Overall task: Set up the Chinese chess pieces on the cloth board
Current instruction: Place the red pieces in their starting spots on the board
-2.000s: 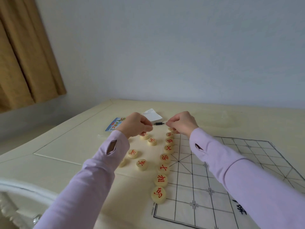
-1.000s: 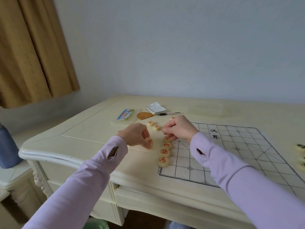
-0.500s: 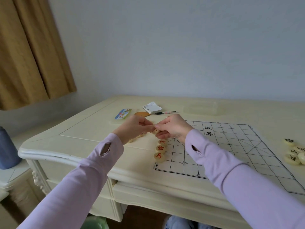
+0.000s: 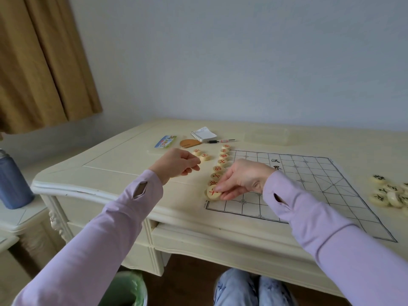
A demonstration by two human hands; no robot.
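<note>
Head view: right grip (image 4: pixel 242 180) pinched the end piece (image 4: pixel 212 193) at the near corner of the board (image 4: pixel 309 195); left grip (image 4: pixel 176 164) curled, contents unclear; a nudge could scatter the row (image 4: pixel 221 161).

A cream table (image 4: pixel 106 171) is seen with a cloth board (image 4: pixel 309 186) spread over its right part. Red pieces (image 4: pixel 221 162) are lined along the board's left edge, two loose pieces (image 4: pixel 202 153) lie just left of the row, and black pieces (image 4: pixel 386 193) are heaped beyond the board's right side. Farther back are set a notepad (image 4: pixel 204 134), pen (image 4: pixel 221 141), card (image 4: pixel 165 141), brown half-disc (image 4: pixel 189 143) and clear box (image 4: pixel 266 135).
</note>
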